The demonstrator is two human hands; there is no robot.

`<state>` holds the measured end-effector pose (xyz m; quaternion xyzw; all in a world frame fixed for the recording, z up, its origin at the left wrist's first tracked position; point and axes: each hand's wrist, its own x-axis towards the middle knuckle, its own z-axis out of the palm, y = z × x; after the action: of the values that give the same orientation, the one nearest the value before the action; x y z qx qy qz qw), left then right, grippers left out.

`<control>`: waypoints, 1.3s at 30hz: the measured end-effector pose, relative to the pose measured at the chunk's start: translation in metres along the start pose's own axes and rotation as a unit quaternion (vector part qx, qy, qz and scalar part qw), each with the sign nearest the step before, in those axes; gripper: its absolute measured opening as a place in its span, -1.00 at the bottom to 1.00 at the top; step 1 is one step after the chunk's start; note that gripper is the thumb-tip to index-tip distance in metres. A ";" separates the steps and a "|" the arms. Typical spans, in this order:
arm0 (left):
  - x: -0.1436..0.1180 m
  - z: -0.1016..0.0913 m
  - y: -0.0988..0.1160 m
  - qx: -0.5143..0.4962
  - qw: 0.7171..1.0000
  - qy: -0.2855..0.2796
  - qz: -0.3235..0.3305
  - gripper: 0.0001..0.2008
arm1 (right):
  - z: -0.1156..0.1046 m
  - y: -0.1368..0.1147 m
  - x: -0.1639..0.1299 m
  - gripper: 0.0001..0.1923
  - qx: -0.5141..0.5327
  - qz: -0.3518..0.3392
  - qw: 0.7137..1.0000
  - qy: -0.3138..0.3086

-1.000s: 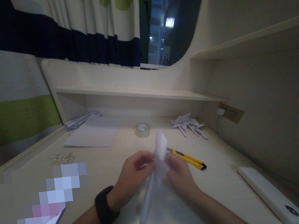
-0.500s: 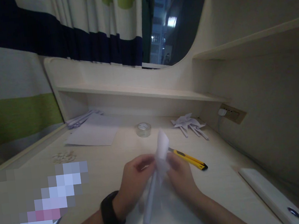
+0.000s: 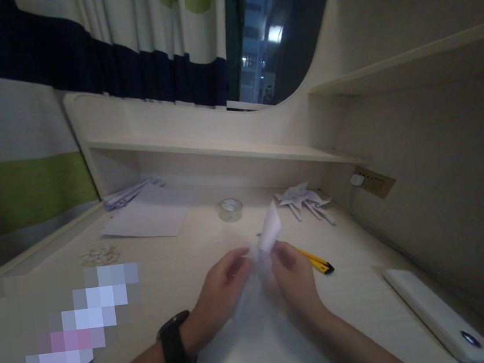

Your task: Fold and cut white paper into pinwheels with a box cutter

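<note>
A white paper pinwheel (image 3: 269, 229) is pinched between my two hands above the desk, one folded blade pointing up and away. My left hand (image 3: 226, 276), with a black watch on the wrist, grips its left side. On the opposite side my right hand (image 3: 295, 271) has its fingers closed on the paper. Below the hands the paper stick is smeared by motion and hardly shows. Just beyond my right hand lies a yellow utility knife (image 3: 320, 263), partly covered by that hand.
A roll of clear tape (image 3: 230, 211) stands mid-desk. Several finished paper pinwheels (image 3: 300, 197) lie at back right, white paper sheets (image 3: 145, 216) at back left. Small pale pieces (image 3: 101, 256) lie left, near a blurred-out device (image 3: 74, 340). A white oblong object (image 3: 435, 311) is at right.
The pinwheel has turned, its upper blade now leaning further right. Its stick, plain before, is now a blur. My right hand covers more of the knife. The view has shifted slightly.
</note>
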<state>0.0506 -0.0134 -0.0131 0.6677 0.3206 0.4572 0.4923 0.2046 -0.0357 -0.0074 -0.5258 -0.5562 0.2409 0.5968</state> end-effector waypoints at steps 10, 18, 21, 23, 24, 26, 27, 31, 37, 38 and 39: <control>0.008 -0.012 -0.002 0.022 0.997 -0.073 -0.010 -0.74 | -0.023 0.006 0.023 -0.61 -0.144 -0.132 0.978 0.078; 0.014 -0.019 -0.017 -0.098 0.988 -0.026 -0.114 -0.63 | -0.013 0.007 0.016 -0.73 -0.113 -0.065 0.991 -0.023; 0.015 -0.019 -0.018 -0.119 0.987 -0.036 -0.104 -0.57 | -0.005 -0.001 0.006 -0.73 -0.089 -0.057 0.992 -0.069; 0.015 -0.019 -0.016 -0.126 0.986 -0.058 -0.092 -0.56 | 0.000 -0.009 -0.001 -0.73 -0.069 -0.046 0.990 -0.112; 0.015 -0.019 -0.016 -0.135 0.985 -0.072 -0.085 -0.55 | 0.002 -0.014 -0.004 -0.73 -0.059 -0.032 0.989 -0.128; 0.014 -0.018 -0.015 -0.154 0.981 -0.093 -0.073 -0.56 | 0.005 -0.020 -0.008 -0.73 -0.044 -0.004 0.990 -0.134; 0.014 -0.017 -0.014 -0.163 0.979 -0.101 -0.070 -0.56 | 0.006 -0.022 -0.009 -0.73 -0.041 0.007 0.991 -0.127; 0.014 -0.016 -0.013 -0.201 0.969 -0.126 -0.069 -0.57 | 0.004 -0.021 -0.007 -0.71 -0.041 0.013 0.996 -0.076; 0.012 -0.015 -0.004 -0.212 0.956 -0.197 -0.054 -0.48 | 0.004 -0.021 -0.007 -0.68 -0.033 0.051 0.998 -0.036; 0.012 -0.014 -0.003 -0.200 0.959 -0.196 -0.050 -0.53 | 0.006 -0.023 -0.008 -0.66 -0.024 0.060 0.997 -0.038; 0.011 -0.014 -0.004 -0.186 0.963 -0.191 -0.046 -0.61 | 0.007 -0.025 -0.010 -0.65 -0.015 0.067 0.996 -0.051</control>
<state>0.0423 0.0025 -0.0122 0.6239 0.1602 0.3492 0.6805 0.1881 -0.0503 0.0098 -0.5579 -0.5530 0.2985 0.5421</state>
